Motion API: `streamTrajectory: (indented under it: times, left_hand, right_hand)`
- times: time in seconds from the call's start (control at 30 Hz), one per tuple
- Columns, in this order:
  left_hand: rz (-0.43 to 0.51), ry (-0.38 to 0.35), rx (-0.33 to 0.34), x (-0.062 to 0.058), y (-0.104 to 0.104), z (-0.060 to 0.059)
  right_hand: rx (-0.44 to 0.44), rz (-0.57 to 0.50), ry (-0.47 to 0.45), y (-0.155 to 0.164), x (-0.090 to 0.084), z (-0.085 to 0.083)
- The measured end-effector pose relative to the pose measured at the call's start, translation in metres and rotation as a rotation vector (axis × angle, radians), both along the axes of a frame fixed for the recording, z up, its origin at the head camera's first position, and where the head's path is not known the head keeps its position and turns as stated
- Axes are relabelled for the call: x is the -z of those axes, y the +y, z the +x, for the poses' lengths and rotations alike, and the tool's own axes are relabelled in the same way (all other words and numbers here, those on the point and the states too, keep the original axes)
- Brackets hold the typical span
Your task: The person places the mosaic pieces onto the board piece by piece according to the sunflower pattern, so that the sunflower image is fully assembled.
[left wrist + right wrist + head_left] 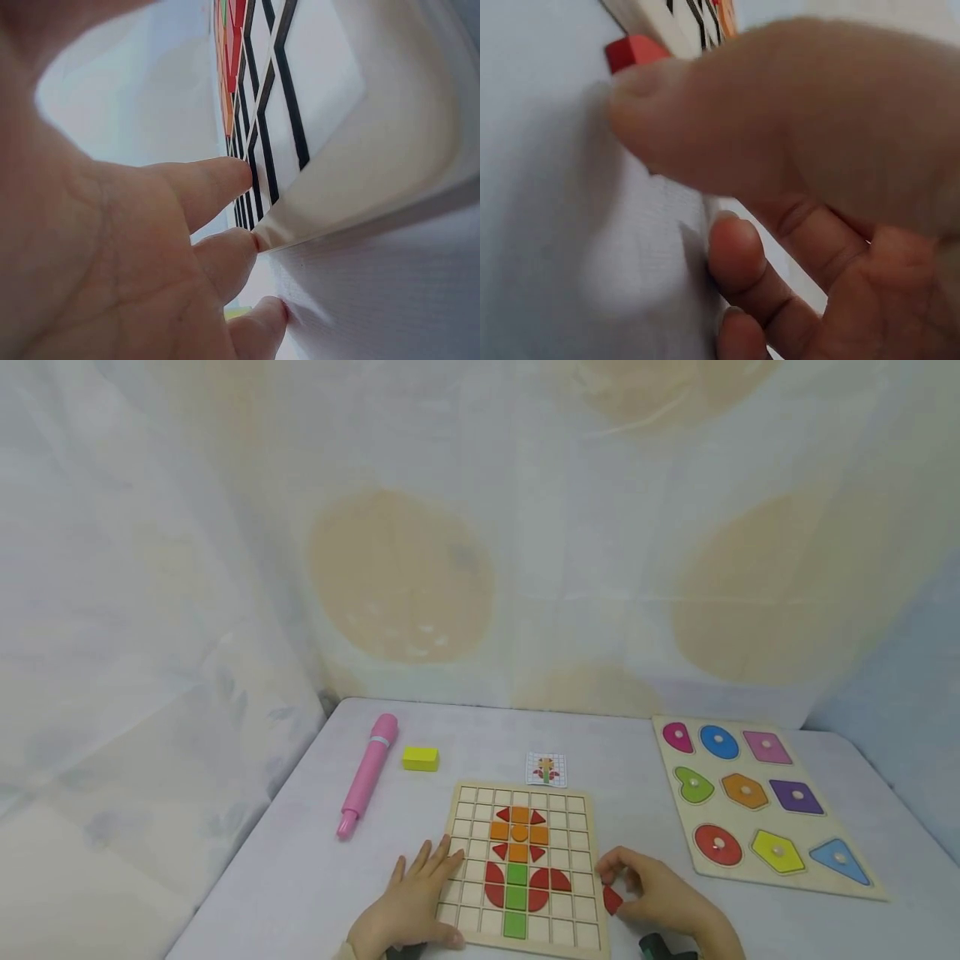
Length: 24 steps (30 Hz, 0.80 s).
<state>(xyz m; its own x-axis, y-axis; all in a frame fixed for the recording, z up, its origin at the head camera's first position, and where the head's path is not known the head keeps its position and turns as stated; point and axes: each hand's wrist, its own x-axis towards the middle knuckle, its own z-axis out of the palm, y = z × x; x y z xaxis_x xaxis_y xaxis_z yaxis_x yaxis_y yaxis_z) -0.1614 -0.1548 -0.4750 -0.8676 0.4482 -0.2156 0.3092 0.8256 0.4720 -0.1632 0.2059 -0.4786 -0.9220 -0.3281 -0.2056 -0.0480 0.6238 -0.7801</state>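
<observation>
A wooden grid board [587, 935] lies on the table, with orange, red and green pieces set in it in a flower pattern. My left hand [412, 893] rests with spread fingers at the board's left edge; in the left wrist view, some fingertips touch the rim [390, 172]. Just off the right edge, my right hand [663, 893] pinches a red quarter-circle piece [612, 900] between thumb and finger. The right wrist view has the thumb against this red piece [634, 51], low over the white surface, covering much of it.
Behind the board lies a small pattern card [546, 770]. A yellow block [421, 759] and a pink tube-shaped thing [367, 777] are at the back left. On the right lies a knobbed shape puzzle [735, 877]. Patterned cloth [570, 568] hangs behind the table.
</observation>
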Motion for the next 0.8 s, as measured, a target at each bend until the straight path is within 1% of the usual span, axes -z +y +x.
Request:
streamTrajectory:
  times: [0.1,0.27,0.33,0.43,0.53,0.63,0.8]
  left_hand:
    - [-0.001,-0.003,0.001,0.0001,0.0,0.0004]
    - [-0.002,0.002,0.003,-0.0013,0.0003,0.0008]
    - [0.001,0.005,0.002,-0.0011,0.0003,0.0004]
    - [0.01,-0.001,-0.004,-0.0009,0.0004,0.0005]
    - [0.017,-0.003,-0.01,-0.0007,0.0004,0.001]
    - [0.026,-0.005,-0.012,-0.0007,0.0002,0.0012]
    - [0.026,-0.005,-0.009,-0.001,0.0,0.0015]
  right_hand:
    - [0.037,0.039,0.01,-0.0042,0.0001,-0.0007]
    - [0.16,0.095,0.016,-0.0071,0.0011,-0.0012]
    - [0.19,0.104,0.028,-0.0063,0.0015,-0.0012]
    - [0.202,0.09,0.036,-0.0042,0.0013,-0.0008]
    - [0.182,0.07,0.043,-0.0028,0.0002,-0.0003]
    - [0.184,0.064,0.049,-0.003,-0.0007,-0.0005]
    - [0.253,0.086,0.033,-0.0053,-0.0003,-0.0019]
